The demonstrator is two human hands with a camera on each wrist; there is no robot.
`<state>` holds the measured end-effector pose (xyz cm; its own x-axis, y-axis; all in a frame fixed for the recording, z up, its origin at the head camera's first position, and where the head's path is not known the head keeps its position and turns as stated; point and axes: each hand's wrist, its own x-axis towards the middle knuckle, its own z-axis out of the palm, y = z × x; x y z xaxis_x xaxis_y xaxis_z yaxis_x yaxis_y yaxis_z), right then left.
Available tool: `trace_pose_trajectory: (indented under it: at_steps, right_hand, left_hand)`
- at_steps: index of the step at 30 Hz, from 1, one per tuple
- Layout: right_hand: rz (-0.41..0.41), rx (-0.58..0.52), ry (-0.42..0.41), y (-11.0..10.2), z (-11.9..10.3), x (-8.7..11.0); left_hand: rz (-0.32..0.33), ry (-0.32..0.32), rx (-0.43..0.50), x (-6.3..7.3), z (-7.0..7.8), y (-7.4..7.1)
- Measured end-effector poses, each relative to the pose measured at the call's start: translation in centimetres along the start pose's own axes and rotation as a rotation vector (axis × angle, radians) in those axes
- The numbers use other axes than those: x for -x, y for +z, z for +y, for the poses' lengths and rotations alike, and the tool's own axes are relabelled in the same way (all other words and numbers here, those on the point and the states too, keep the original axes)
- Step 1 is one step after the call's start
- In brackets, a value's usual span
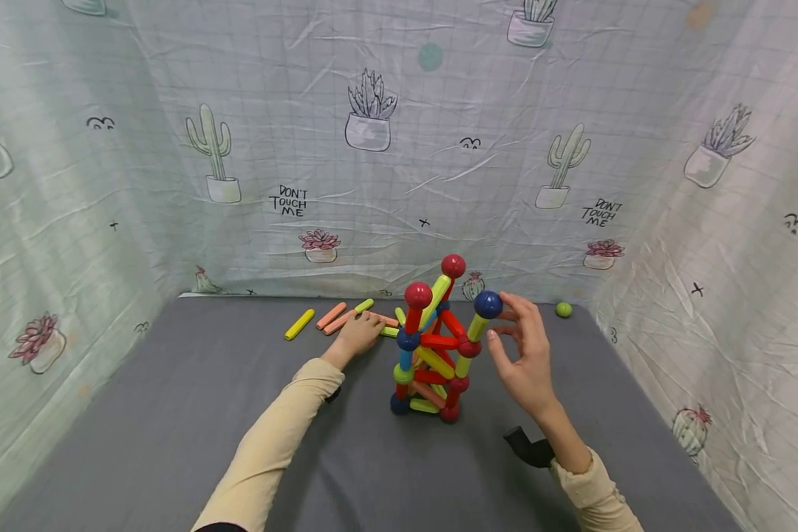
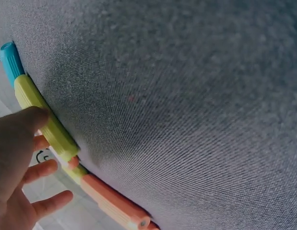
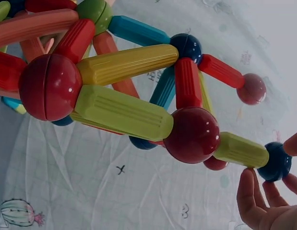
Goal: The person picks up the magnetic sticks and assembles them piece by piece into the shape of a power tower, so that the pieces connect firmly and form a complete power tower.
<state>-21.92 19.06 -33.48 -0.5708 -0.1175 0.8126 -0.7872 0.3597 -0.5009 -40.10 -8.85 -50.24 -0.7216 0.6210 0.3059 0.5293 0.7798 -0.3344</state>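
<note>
A tower of magnetic rods and balls (image 1: 435,362) stands upright on the table, mostly red, yellow-green and blue. At its upper right, a dark blue ball (image 3: 275,162) caps a yellow-green rod (image 3: 242,149). My right hand (image 1: 524,358) has its fingertips around that ball, the index finger at its side. My left hand (image 1: 359,336) is low at the loose rods behind the tower. In the left wrist view its thumb presses a yellow-green rod (image 2: 45,117), with a fingertip showing at the rod's end; the other fingers are spread.
Loose salmon rods (image 1: 331,315) and a yellow rod (image 1: 299,324) lie left of the left hand. A blue rod (image 2: 12,62) meets the pinched rod's end. One green ball (image 1: 563,309) sits at the back right. A printed curtain (image 1: 399,185) surrounds the grey table (image 1: 226,384).
</note>
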Motion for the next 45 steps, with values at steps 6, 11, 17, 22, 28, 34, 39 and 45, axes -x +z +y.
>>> trace_pose_trajectory:
  at_steps: [6,11,17,22,28,34,39,45]
  right_hand:
    - [-0.09,0.073,-0.013,0.3,0.7,-0.1]
    - [-0.13,0.111,-0.002,0.6,1.4,0.0]
    - [-0.152,0.119,0.02,0.6,1.6,-0.1]
    - [-0.157,0.118,0.015,0.5,1.8,0.0]
    - [-0.162,0.101,0.013,0.5,1.8,0.0]
    - [-0.175,0.108,0.009,0.4,-1.0,-0.8]
    - [-0.187,0.119,0.017,0.4,-2.0,-1.1]
    - [-0.196,0.093,0.018,0.3,-0.1,-0.6]
  left_hand:
    - [-0.103,0.016,0.029,-0.5,-1.5,6.2]
    - [-0.075,0.003,0.189,1.8,0.2,-3.5]
    - [0.199,-0.126,0.366,1.5,0.0,-10.7]
    - [0.451,-0.176,0.587,0.1,0.3,-17.7]
    - [0.721,0.004,0.829,-0.2,2.5,-25.1]
    - [0.705,0.198,0.869,0.1,4.7,-27.8]
    - [0.644,0.187,0.841,0.1,5.0,-27.5]
    - [0.619,0.229,0.536,-0.1,5.1,-27.6]
